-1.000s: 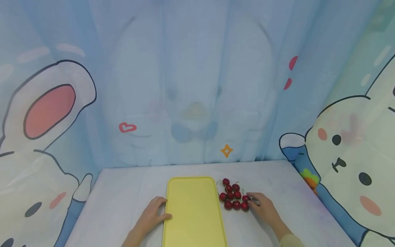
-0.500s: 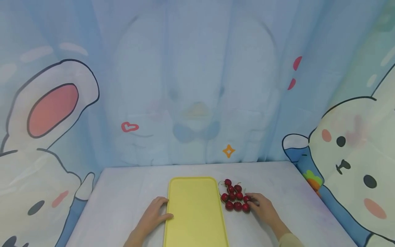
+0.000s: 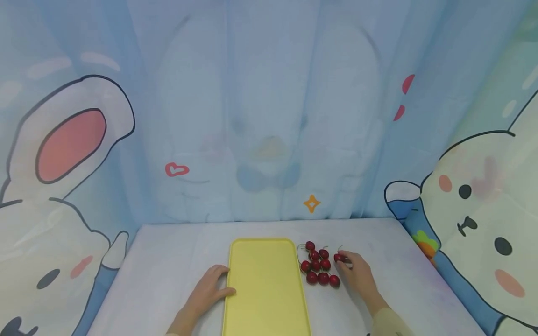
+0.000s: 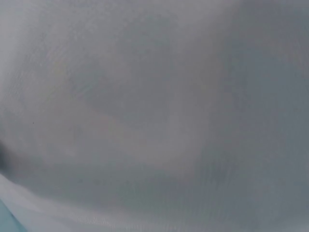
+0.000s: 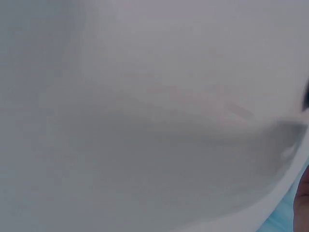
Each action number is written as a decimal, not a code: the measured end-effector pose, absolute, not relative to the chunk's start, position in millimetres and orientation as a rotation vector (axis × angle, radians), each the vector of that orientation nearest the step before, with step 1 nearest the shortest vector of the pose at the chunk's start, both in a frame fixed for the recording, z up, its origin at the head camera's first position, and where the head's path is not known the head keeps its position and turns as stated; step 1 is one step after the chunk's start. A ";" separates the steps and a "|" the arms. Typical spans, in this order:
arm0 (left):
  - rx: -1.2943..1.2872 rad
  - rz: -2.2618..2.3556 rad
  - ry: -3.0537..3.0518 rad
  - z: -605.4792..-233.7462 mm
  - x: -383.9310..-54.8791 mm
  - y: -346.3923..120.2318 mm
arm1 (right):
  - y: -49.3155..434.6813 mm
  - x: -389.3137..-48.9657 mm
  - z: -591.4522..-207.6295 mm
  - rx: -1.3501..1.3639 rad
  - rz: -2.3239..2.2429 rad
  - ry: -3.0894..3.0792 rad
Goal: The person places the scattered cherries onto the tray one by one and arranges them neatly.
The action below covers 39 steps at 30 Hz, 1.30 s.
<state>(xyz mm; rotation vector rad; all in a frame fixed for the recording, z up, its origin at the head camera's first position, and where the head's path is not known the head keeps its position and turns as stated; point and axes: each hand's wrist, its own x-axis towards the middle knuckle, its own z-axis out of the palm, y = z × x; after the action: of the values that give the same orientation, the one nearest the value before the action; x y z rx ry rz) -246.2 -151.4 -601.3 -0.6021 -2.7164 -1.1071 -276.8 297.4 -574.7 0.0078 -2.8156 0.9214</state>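
Observation:
In the head view, my right hand (image 3: 357,274) pinches a dark red cherry (image 3: 338,257) between thumb and fingertips, its stem pointing up. This cherry is just apart from the right side of a cluster of several cherries (image 3: 315,265) on the white cloth. My left hand (image 3: 207,290) rests at the left edge of a yellow rectangular tray (image 3: 265,284), thumb over the rim and fingers relaxed against the side. In the right wrist view, only a sliver of hand (image 5: 302,200) shows at the lower right edge.
A white cloth (image 3: 180,247) covers the table. Behind it hangs a blue curtain (image 3: 269,93) with cartoon rabbits at either side. The tray's near end runs out of the head view. The left wrist view shows mostly a blurred pale surface (image 4: 145,121).
My right hand has drawn the cherry slightly away from the cluster, up and to the right. My left hand stays at the tray's edge. The head view has shifted slightly.

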 end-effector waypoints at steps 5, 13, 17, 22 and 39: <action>-0.578 -1.157 -2.689 -602.7 -245.4 -152.2 | 263.3 -293.2 -560.8 -0.036 0.991 -2.762; -0.613 -1.161 -2.672 -610.1 -248.1 -152.7 | 181.7 -308.0 -556.7 0.170 1.167 -2.673; -0.624 -1.159 -2.688 -610.2 -249.8 -153.9 | 143.5 -307.3 -559.5 0.332 1.260 -2.653; -0.626 -1.142 -2.715 -609.7 -251.1 -153.2 | 112.6 -307.3 -567.6 0.433 1.287 -2.661; -0.624 -1.109 -2.720 -602.1 -246.8 -151.9 | 54.8 -308.3 -577.7 0.579 1.023 -2.744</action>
<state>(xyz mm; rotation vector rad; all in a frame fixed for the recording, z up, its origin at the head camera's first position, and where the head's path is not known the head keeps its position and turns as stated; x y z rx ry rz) -246.8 -151.9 -602.1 -0.6242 -2.7202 -1.1086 -308.3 54.8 -577.7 0.5793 -2.7437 1.0232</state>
